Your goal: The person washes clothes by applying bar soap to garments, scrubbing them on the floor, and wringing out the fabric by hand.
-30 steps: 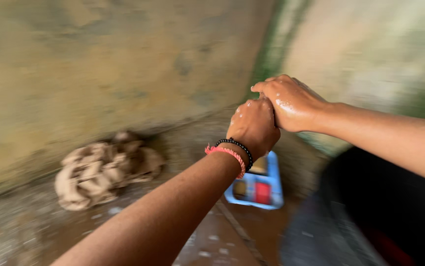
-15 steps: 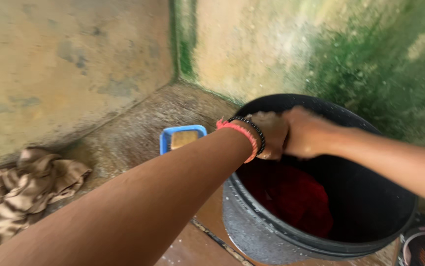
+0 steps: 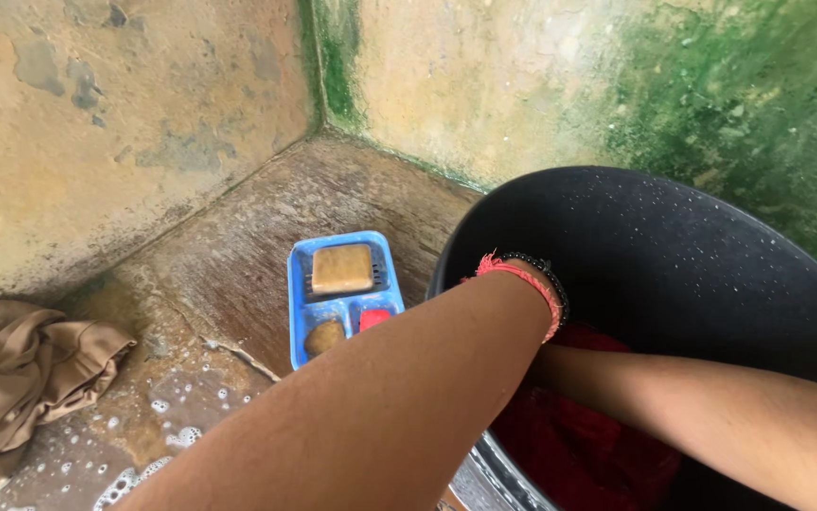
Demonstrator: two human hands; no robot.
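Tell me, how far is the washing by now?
Seemingly done: a beige cloth lies bunched on the wet, sudsy floor. In hand: both forearms reach into the black bucket with the red garment; the hands are hidden. The soap bar rests in its blue tray.

A large black plastic tub (image 3: 674,255) stands on the wet floor in the corner, close to the mossy wall, its inner wall speckled with droplets. Inside it lies a dark red cloth (image 3: 588,445), bunched low at the bottom and probably wet. Both forearms reach down into the tub onto the cloth; the hands themselves are hidden there.
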